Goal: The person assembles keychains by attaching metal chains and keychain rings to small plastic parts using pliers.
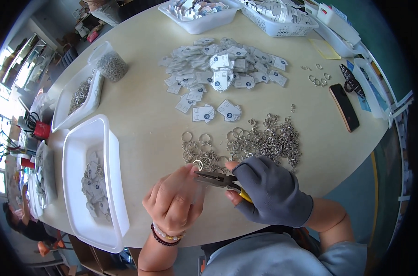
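My right hand (273,191), in a grey fingerless glove, is closed around pliers (218,179) with yellow grips. The plier jaws reach left to the fingertips of my left hand (173,198), which is bare and pinched. A metal split ring (198,163) shows at those fingertips, and something clear, partly hidden, hangs below them. Just beyond my hands lie loose split rings (204,149) and a heap of small metal connector links (275,138). Farther off is a big pile of clear-wrapped white tags (218,69).
At left stand a white tub (114,184) with ringed tags, another tray (57,117) of metal parts and a clear jar (111,66). Baskets (278,28) line the far edge. A phone (344,108) lies at right. A person (22,216) sits at far left.
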`<state>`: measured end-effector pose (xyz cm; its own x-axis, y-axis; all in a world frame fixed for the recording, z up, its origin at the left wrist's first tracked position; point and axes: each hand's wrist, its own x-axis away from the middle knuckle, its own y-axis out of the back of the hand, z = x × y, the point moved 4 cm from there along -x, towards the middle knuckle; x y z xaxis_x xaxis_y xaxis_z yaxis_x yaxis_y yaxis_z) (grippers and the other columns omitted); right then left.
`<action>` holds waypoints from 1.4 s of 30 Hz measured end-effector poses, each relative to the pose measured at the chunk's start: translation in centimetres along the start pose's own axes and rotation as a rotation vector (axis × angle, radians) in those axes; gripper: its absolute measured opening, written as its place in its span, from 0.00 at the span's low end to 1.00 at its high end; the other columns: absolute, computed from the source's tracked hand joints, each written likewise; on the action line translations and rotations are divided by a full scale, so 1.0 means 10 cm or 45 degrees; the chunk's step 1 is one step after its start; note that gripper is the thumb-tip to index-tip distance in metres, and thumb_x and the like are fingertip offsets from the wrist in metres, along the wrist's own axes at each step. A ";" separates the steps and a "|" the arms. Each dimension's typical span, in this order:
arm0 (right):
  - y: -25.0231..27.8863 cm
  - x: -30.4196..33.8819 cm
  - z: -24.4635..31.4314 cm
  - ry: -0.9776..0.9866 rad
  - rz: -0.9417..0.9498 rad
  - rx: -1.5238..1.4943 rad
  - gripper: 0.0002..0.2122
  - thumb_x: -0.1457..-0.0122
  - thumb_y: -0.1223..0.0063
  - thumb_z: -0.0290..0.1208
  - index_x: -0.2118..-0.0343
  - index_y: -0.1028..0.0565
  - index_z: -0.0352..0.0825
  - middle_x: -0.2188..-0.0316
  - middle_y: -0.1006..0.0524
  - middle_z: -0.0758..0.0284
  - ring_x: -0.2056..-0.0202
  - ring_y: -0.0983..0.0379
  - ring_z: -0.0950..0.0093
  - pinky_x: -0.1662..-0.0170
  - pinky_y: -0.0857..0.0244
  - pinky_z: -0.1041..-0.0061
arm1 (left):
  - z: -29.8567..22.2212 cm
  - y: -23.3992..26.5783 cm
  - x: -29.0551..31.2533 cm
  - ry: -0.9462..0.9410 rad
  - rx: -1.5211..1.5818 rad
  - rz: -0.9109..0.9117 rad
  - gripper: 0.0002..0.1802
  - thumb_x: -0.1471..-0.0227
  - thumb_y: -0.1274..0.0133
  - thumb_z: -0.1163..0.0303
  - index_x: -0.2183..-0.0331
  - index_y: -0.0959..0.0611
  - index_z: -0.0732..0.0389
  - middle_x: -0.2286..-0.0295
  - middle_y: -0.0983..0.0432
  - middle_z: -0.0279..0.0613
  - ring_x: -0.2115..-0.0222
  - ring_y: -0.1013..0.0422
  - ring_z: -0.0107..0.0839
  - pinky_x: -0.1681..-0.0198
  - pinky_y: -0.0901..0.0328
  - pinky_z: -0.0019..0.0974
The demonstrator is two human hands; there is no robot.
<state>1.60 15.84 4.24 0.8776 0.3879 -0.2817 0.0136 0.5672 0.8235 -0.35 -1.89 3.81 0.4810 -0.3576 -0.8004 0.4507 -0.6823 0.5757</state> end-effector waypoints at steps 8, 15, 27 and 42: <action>-0.12 0.00 -0.05 -0.038 0.050 -0.013 0.15 0.47 0.44 0.35 0.61 0.28 0.31 0.71 0.28 0.62 0.73 0.28 0.66 0.73 0.33 0.69 | -0.01 0.02 0.00 0.013 -0.080 0.038 0.17 0.70 0.41 0.78 0.69 0.18 0.63 0.66 0.22 0.42 0.76 0.26 0.33 0.76 0.32 0.30; 0.14 0.01 -0.24 -0.020 -0.208 -0.145 0.12 0.45 0.45 0.32 0.61 0.29 0.32 0.69 0.30 0.60 0.69 0.28 0.62 0.67 0.34 0.66 | 0.22 0.24 -0.07 0.287 -0.346 -0.118 0.14 0.53 0.50 0.82 0.61 0.18 0.67 0.65 0.21 0.48 0.68 0.24 0.44 0.64 0.29 0.38; 0.67 0.09 -2.07 -0.577 0.005 0.023 0.08 0.45 0.46 0.35 0.65 0.26 0.38 0.68 0.23 0.63 0.66 0.25 0.63 0.64 0.32 0.65 | 0.67 0.83 -0.01 0.650 -1.313 0.368 0.29 0.45 0.47 0.65 0.42 0.32 0.57 0.43 0.39 0.49 0.43 0.41 0.49 0.44 0.41 0.47; 0.41 0.05 -1.77 -0.357 -0.071 0.733 0.05 0.51 0.46 0.26 0.70 0.28 0.37 0.73 0.26 0.64 0.68 0.25 0.66 0.70 0.29 0.68 | 0.59 -1.60 -0.68 0.418 0.074 1.172 0.33 0.60 0.34 0.57 0.54 0.26 0.61 0.59 0.30 0.49 0.56 0.35 0.48 0.52 0.38 0.45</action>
<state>-6.41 31.16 -1.25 0.9590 0.1199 -0.2566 0.2497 0.0700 0.9658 -15.24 7.71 -0.89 0.8156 -0.5766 0.0486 -0.2392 -0.2594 0.9357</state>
